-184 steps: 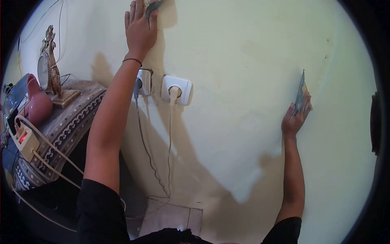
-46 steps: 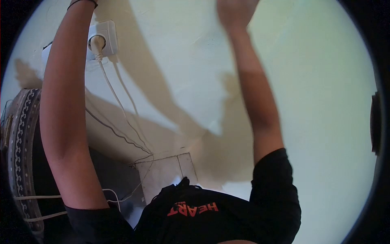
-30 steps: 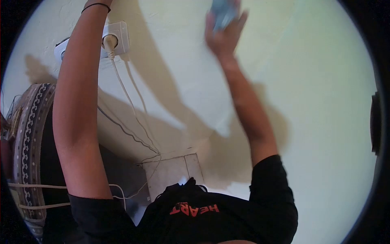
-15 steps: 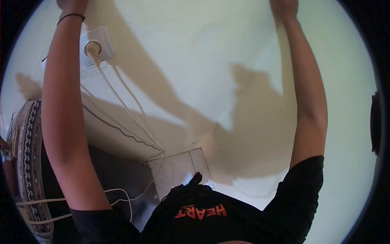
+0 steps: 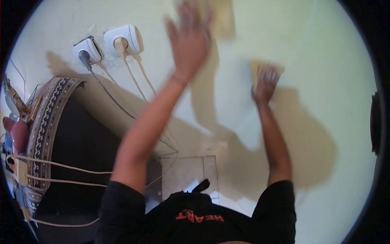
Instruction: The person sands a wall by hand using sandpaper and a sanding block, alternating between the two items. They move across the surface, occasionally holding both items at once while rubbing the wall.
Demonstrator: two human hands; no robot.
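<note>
My left hand (image 5: 190, 46), blurred by motion, is raised against the pale wall (image 5: 292, 44), its thumb apart and its fingers stretched upward. Right beside those fingers, at the top edge of the view, is a blurred yellowish-beige flat patch (image 5: 222, 18). Lower and to the right, my right hand (image 5: 267, 79) has its fingers bent round a yellow flat pad (image 5: 255, 70) close to the wall. Its exact kind I cannot tell. Both forearms cast broad shadows on the wall.
Two white wall sockets, one with a grey plug (image 5: 84, 56) and one with a beige plug (image 5: 120, 44), sit at upper left, cables hanging down. A dark piece of furniture with a patterned cloth edge (image 5: 48, 130) and a power strip (image 5: 20, 171) stands at left. Floor tiles (image 5: 183, 175) show below.
Both hands have come down into view from the top edge; the left arm has swung right, the right hand left and down. The view has shifted, showing both sockets.
</note>
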